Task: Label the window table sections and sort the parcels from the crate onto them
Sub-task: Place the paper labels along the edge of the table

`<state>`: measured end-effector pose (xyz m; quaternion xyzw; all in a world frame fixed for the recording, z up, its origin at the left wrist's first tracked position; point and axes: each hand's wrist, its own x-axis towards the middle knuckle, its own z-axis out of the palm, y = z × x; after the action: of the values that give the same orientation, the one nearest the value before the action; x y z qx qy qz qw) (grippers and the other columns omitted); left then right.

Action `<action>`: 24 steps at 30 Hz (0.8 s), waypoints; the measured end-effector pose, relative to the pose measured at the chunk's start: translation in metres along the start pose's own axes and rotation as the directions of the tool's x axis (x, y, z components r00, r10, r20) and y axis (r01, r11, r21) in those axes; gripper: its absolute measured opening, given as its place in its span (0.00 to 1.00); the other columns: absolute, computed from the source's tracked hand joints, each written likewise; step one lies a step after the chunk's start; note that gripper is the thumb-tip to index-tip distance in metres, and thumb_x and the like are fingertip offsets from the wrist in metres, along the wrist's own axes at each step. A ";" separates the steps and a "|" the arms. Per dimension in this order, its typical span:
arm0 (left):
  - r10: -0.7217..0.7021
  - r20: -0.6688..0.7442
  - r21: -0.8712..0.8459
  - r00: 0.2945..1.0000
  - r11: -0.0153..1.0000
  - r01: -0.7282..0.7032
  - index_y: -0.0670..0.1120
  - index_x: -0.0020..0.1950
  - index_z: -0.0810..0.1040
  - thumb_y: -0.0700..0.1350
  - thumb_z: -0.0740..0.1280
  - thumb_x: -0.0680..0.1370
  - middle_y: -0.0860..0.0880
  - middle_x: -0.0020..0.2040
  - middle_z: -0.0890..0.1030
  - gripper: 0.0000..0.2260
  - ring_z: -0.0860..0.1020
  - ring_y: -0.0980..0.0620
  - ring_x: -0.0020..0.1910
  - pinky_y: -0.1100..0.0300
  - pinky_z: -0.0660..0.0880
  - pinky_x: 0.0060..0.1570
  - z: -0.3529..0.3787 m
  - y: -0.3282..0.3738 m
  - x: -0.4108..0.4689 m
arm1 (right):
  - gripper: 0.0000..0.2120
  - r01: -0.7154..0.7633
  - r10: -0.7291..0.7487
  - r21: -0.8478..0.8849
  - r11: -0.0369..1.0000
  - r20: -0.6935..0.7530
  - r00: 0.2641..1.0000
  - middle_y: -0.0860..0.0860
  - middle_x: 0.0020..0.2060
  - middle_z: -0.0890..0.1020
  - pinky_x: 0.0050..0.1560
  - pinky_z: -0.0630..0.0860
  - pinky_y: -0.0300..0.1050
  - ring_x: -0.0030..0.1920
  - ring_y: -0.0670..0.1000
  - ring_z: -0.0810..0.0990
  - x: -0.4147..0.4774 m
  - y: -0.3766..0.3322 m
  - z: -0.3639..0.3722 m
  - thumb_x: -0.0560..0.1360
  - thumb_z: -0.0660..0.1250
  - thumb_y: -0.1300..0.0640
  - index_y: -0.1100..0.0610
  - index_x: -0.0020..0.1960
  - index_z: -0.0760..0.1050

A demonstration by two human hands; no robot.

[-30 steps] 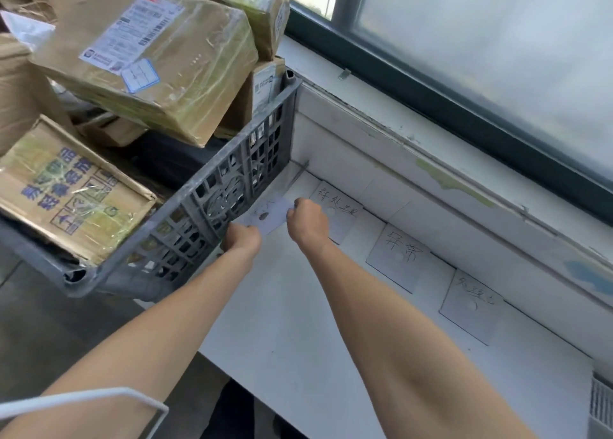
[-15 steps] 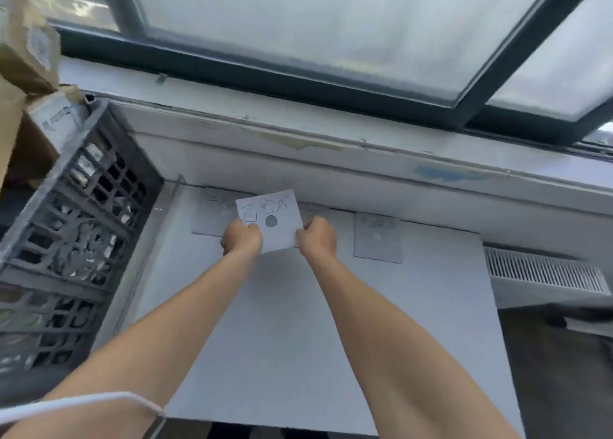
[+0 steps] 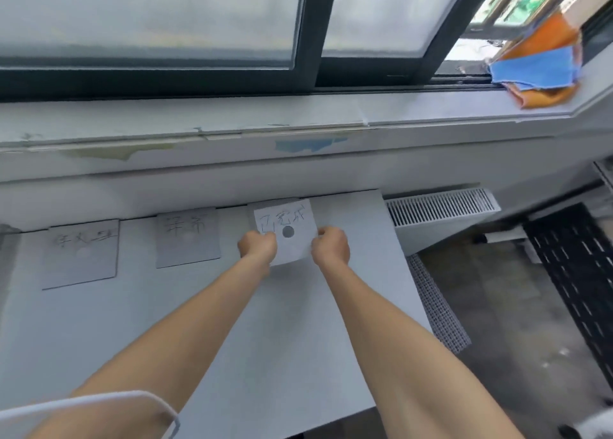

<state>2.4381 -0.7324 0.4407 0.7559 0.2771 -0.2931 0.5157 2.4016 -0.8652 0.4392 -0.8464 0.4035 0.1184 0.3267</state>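
I hold a white paper label (image 3: 288, 229) with handwritten characters and a grey dot above the white window table (image 3: 199, 322). My left hand (image 3: 258, 248) pinches its left edge and my right hand (image 3: 331, 248) pinches its right edge. The label hangs over the table's far right part, partly covering a grey label (image 3: 265, 205) that lies there. Two more grey labels lie flat along the table's back edge: one in the middle (image 3: 188, 239) and one at the left (image 3: 80, 253). The crate and parcels are out of view.
A white sill (image 3: 298, 120) and dark-framed window run behind the table. Orange and blue cloths (image 3: 537, 70) lie on the sill at the far right. A white radiator grille (image 3: 441, 206) and a black perforated panel (image 3: 570, 273) stand right of the table's edge.
Both hands carried the white label from beside the crate rightward along the table to its right end. My view swung right, so the crate and parcels left the frame.
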 end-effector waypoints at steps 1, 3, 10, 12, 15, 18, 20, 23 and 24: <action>-0.005 0.016 0.000 1.000 1.000 0.005 0.34 0.58 0.75 0.42 0.62 0.80 0.35 0.61 0.77 0.13 0.77 0.40 0.49 0.59 0.66 0.38 0.013 0.004 0.002 | 0.13 -0.017 0.017 0.002 1.000 -0.008 1.000 0.56 0.50 0.84 0.43 0.75 0.44 0.48 0.58 0.81 0.011 0.009 -0.006 0.76 0.60 0.66 0.59 0.53 0.82; -0.013 0.039 -0.011 0.999 1.000 0.013 0.37 0.61 0.75 0.42 0.62 0.80 0.36 0.62 0.77 0.13 0.77 0.41 0.52 0.57 0.70 0.43 0.038 0.014 0.004 | 0.12 -0.052 0.052 0.007 0.999 -0.029 0.998 0.56 0.53 0.83 0.45 0.74 0.45 0.51 0.58 0.81 0.029 0.024 -0.017 0.77 0.60 0.65 0.59 0.55 0.81; -0.021 0.121 0.008 0.992 1.000 0.020 0.43 0.74 0.65 0.43 0.61 0.81 0.43 0.71 0.70 0.21 0.70 0.42 0.67 0.57 0.63 0.52 0.119 0.044 0.018 | 0.17 -0.113 0.113 0.012 0.994 -0.077 0.991 0.58 0.63 0.77 0.62 0.75 0.54 0.61 0.59 0.77 0.090 0.058 -0.043 0.80 0.60 0.61 0.59 0.69 0.74; -0.029 0.151 0.023 0.988 0.999 0.025 0.42 0.75 0.63 0.43 0.60 0.81 0.43 0.73 0.68 0.22 0.69 0.42 0.69 0.57 0.63 0.53 0.134 0.050 0.026 | 0.18 -0.113 0.112 -0.008 0.994 -0.080 0.990 0.59 0.64 0.77 0.62 0.75 0.55 0.62 0.60 0.76 0.105 0.063 -0.047 0.81 0.60 0.61 0.59 0.69 0.73; -0.023 0.186 0.045 0.982 0.999 0.015 0.41 0.76 0.62 0.43 0.59 0.82 0.42 0.73 0.67 0.22 0.69 0.41 0.69 0.56 0.65 0.54 0.149 0.055 0.036 | 0.18 -0.135 0.133 -0.023 0.991 -0.082 0.988 0.60 0.64 0.75 0.62 0.75 0.55 0.62 0.60 0.76 0.125 0.069 -0.052 0.81 0.59 0.60 0.60 0.70 0.73; -0.026 0.219 0.026 0.975 0.999 0.021 0.42 0.76 0.61 0.42 0.58 0.81 0.38 0.71 0.70 0.23 0.73 0.47 0.57 0.57 0.66 0.49 0.158 0.057 0.040 | 0.16 -0.150 0.147 -0.042 0.988 -0.075 0.986 0.61 0.63 0.75 0.61 0.75 0.53 0.61 0.61 0.76 0.139 0.077 -0.054 0.80 0.59 0.61 0.63 0.66 0.75; -0.031 0.235 0.022 0.972 0.999 0.026 0.44 0.78 0.59 0.43 0.58 0.81 0.38 0.72 0.70 0.25 0.74 0.43 0.63 0.53 0.72 0.58 0.163 0.058 0.042 | 0.17 -0.140 0.137 -0.047 0.989 -0.071 0.988 0.61 0.64 0.74 0.61 0.74 0.53 0.62 0.61 0.75 0.144 0.079 -0.055 0.80 0.58 0.62 0.63 0.67 0.74; -0.034 0.242 -0.008 0.970 0.999 0.037 0.45 0.79 0.58 0.43 0.58 0.82 0.41 0.74 0.68 0.25 0.68 0.38 0.71 0.47 0.67 0.69 0.169 0.059 0.045 | 0.19 -0.092 0.086 -0.066 0.994 -0.093 0.992 0.60 0.66 0.71 0.64 0.72 0.55 0.65 0.60 0.71 0.147 0.081 -0.054 0.81 0.58 0.62 0.60 0.71 0.71; -0.031 0.241 -0.025 0.970 0.999 0.038 0.45 0.79 0.58 0.43 0.58 0.82 0.42 0.74 0.68 0.25 0.68 0.39 0.71 0.47 0.66 0.69 0.171 0.058 0.046 | 0.19 -0.081 0.073 -0.072 0.994 -0.107 0.992 0.60 0.67 0.71 0.65 0.71 0.55 0.66 0.60 0.70 0.148 0.081 -0.054 0.81 0.59 0.62 0.60 0.71 0.71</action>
<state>2.4843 -0.9067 0.3922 0.7023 0.2301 -0.3872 0.5513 2.4316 -1.0269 0.3741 -0.8471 0.4476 0.1020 0.2679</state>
